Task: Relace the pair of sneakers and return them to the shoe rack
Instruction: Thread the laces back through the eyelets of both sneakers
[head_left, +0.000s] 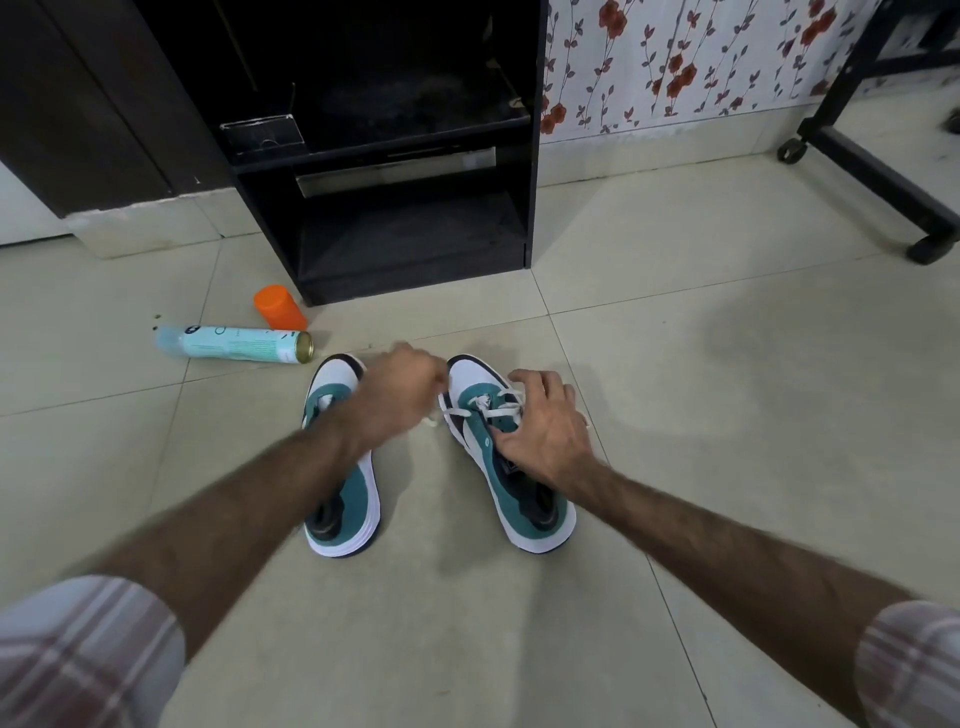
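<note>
Two teal-and-white sneakers stand side by side at the frame's centre on the tiled floor (675, 364), toes toward the black shoe rack (530, 156) above them, long axes running up the frame. The right sneaker (470, 382) carries a loose white lace (493, 410); the right hand (545, 426) rests spread over its throat, while the blurred left hand (402, 387), fingers curled, pinches the lace end over the left sneaker (363, 488). Open floor lies right and below. A spray can (234, 344), its print unreadable, and an orange cap (275, 306) lie upper left.
</note>
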